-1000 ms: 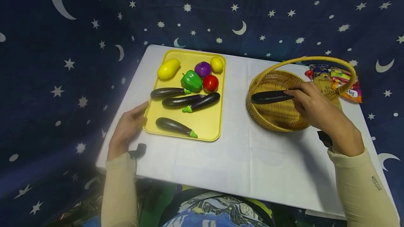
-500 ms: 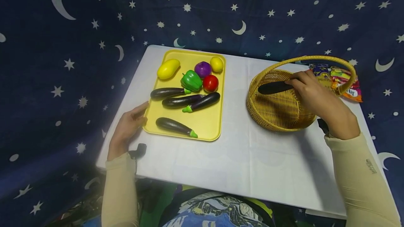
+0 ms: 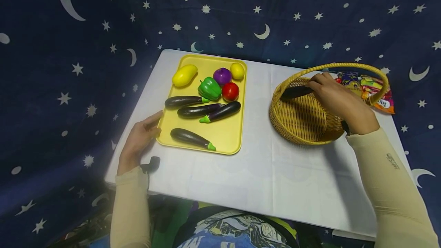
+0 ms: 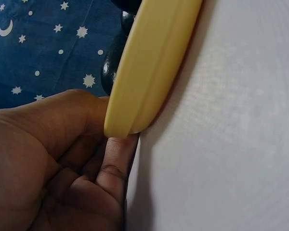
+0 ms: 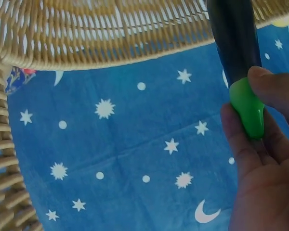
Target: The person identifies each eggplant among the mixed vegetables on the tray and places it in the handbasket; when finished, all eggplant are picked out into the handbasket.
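In the right wrist view my right hand (image 5: 269,149) pinches an eggplant (image 5: 236,43) by its green stem end, between thumb and fingers. From the head view, this eggplant (image 3: 294,92) lies within the far left part of the wicker basket (image 3: 291,135), under the raised handle. My left hand (image 3: 139,139) holds the left edge of the yellow tray (image 3: 227,141). The left wrist view has the tray edge (image 4: 149,72) between my thumb and a finger beneath it. Several eggplants (image 3: 193,139) lie on the tray, near a green bell pepper (image 3: 210,88).
Also on the tray are a mango-like yellow fruit (image 3: 185,75), a purple round vegetable (image 3: 222,76), a lemon (image 3: 237,70) and a tomato (image 3: 230,92). Colourful snack packets (image 3: 377,91) lie behind the basket. The arched basket handle (image 3: 341,65) stands up over my right hand.
My right hand has moved away from me and slightly left, lowering the eggplant toward the basket's far left wall. The left hand and tray have stayed put.
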### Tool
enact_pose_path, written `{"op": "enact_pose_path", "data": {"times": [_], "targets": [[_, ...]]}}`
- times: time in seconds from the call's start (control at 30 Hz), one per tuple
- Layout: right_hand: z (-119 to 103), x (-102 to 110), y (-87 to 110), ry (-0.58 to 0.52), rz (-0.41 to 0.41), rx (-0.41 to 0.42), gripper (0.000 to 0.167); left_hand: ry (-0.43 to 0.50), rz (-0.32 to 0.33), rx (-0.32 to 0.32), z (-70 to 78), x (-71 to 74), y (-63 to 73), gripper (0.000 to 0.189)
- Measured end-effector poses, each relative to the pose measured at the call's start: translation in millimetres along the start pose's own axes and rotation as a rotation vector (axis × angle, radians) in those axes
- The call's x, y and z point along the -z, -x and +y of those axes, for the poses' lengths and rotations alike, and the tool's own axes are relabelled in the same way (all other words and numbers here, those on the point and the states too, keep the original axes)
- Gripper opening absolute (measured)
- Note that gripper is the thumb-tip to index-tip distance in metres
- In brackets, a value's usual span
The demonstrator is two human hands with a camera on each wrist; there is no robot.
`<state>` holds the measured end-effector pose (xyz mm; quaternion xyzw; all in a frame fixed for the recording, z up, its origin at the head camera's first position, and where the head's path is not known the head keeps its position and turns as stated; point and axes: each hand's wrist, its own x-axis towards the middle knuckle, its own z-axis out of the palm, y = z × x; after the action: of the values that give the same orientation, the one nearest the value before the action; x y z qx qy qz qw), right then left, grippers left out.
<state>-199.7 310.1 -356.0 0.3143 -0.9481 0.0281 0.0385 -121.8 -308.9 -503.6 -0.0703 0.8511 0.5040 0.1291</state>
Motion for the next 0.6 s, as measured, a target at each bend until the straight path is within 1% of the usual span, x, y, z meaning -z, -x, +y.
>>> {"op": "enact_pose_path", "data": {"times": [0.13, 0.2, 0.37, 0.43, 0.5, 0.6], "targets": [[8.0, -3.6, -5.8, 0.017, -0.027, -0.004, 0.028, -0.002, -0.003, -0.009, 0.2, 1.2, 0.5, 0.068], [10.7, -3.7, -8.0, 0.025, -0.053, -0.013, 0.027, -0.008, -0.004, -0.004, 0.9, 1.3, 0.8, 0.068], [17.9, 0.2, -16.3, 0.031, -0.18, -0.074, 0.032, -0.003, -0.018, 0.029, 2.6, 1.3, 1.0, 0.068], [20.9, 0.2, -18.7, 0.028, -0.217, -0.097, 0.032, 0.006, -0.018, 0.033, 2.7, 1.0, 0.8, 0.068], [24.3, -1.2, -20.5, 0.031, -0.24, -0.109, 0.032, 0.01, -0.017, 0.037, 2.8, 0.8, 0.7, 0.068], [29.6, -4.5, -21.9, 0.038, -0.276, -0.125, 0.036, 0.015, -0.02, 0.034, 2.6, 0.8, 0.0, 0.069]]}}
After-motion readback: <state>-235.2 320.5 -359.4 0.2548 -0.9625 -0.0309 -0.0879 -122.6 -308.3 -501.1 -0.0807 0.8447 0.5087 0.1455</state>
